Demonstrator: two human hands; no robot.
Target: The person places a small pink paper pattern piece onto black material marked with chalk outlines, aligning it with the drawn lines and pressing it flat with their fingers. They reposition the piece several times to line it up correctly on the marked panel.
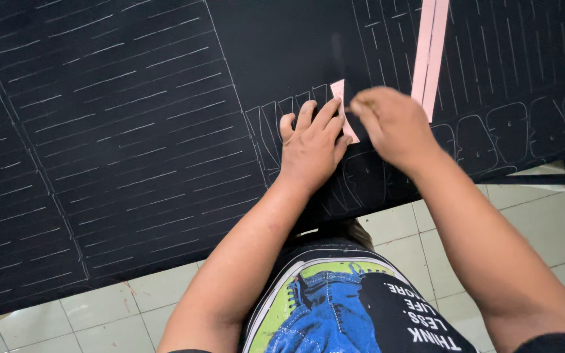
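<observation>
Two bare hands work close together near the far edge of a large sheet of black material (132,131) covered in white chalk lines and traced outlines. The left hand (310,145) lies flat, palm down, fingers spread slightly and stretched forward, its fingertips pressing on a small pink paper template (342,98). That template is narrow and slightly waisted, standing roughly upright on the sheet, its lower end peeking out beside the left index finger. The right hand (390,124) sits just to the right, fingers curled tightly together as if pinched around something slim at the template's edge; what it grips is hidden by the fingers, so it cannot be made out. The two hands nearly touch, with the template between them. Just beyond the right hand, two long pink strips (430,49) lie side by side, running away toward the top edge of the view. Below the sheet, pale floor tiles (531,216) show, along with the person's printed black shirt (354,307).
</observation>
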